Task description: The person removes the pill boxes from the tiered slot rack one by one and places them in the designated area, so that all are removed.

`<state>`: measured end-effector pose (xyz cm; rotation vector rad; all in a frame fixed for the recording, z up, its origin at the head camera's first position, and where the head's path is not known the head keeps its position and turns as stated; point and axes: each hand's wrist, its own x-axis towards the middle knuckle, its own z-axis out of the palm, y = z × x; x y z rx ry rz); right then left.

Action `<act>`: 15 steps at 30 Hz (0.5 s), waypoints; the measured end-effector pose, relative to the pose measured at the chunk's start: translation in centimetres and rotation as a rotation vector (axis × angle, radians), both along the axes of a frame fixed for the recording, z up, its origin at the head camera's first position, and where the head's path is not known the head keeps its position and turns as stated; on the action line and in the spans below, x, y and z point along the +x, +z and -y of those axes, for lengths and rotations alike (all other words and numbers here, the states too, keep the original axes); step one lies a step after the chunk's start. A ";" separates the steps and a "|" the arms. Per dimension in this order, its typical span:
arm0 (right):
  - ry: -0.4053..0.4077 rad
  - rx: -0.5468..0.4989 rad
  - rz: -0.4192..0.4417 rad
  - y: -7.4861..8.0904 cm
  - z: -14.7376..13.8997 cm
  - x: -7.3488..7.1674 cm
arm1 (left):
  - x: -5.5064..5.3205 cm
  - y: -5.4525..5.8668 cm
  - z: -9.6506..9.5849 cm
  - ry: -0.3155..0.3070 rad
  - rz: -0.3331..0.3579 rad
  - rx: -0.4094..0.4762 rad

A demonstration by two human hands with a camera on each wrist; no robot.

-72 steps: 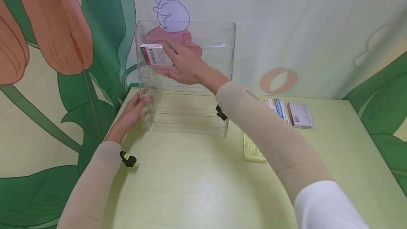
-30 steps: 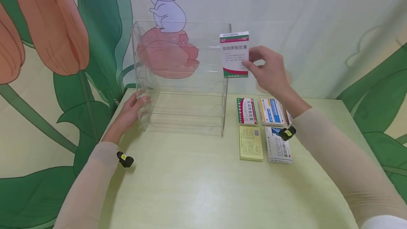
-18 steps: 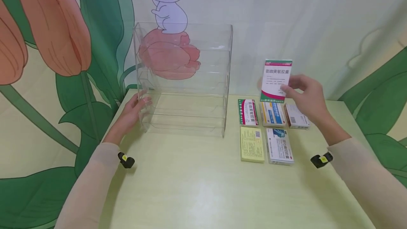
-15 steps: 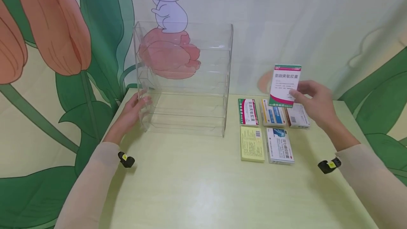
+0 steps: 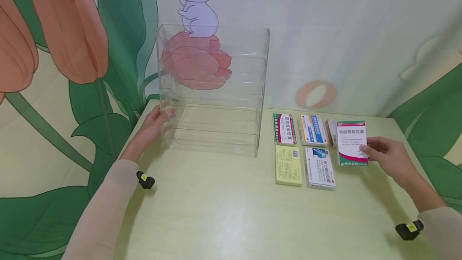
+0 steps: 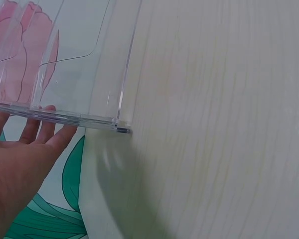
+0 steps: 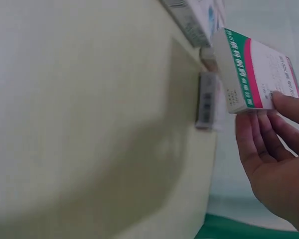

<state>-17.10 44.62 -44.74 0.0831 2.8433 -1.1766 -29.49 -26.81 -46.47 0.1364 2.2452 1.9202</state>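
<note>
My right hand (image 5: 391,157) pinches a white medicine box (image 5: 350,137) with green and magenta bands, thumb on its printed front and fingers behind. The right wrist view shows this box (image 7: 261,74) raised over the table. In the head view it overlaps a grey-white medicine box (image 5: 333,132) with a brown side. My left hand (image 5: 151,127) rests against the left side panel of a clear tiered acrylic rack (image 5: 213,136). In the left wrist view its fingers (image 6: 62,139) reach out, extended, to the panel's edge. The rack's tiers hold nothing.
Right of the rack lie a green-and-magenta medicine box (image 5: 284,128), a blue-and-yellow one (image 5: 313,130), a yellow one (image 5: 288,165) and a white one with a blue picture (image 5: 320,167). A patterned curtain (image 5: 361,43) hangs behind the pale table (image 5: 223,212).
My right hand has taken the green-and-magenta medicine box out of the rack's top tier and carried it right and down toward the other boxes. My left hand stays at the rack's side.
</note>
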 end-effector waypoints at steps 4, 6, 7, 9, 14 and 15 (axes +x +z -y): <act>0.039 0.020 0.091 -1.4 -1.5 1.6 | 0.0 -0.1 -0.2 -0.002 0.010 -0.011; 0.064 0.030 0.132 -1.9 -2.0 2.0 | 0.0 -0.1 -0.2 -0.001 0.012 -0.010; 0.077 0.029 0.152 -2.1 -2.2 2.2 | 0.1 -0.1 -0.2 -0.001 0.012 -0.011; 0.096 0.023 0.190 -2.5 -2.5 2.4 | 0.1 0.0 -0.2 0.001 0.011 -0.015; 0.092 0.026 0.282 -3.5 -2.8 2.4 | 0.2 0.1 -0.2 0.005 0.010 -0.034; 0.086 0.022 0.299 -3.6 -2.9 2.4 | 0.2 0.2 -0.2 0.006 0.012 -0.038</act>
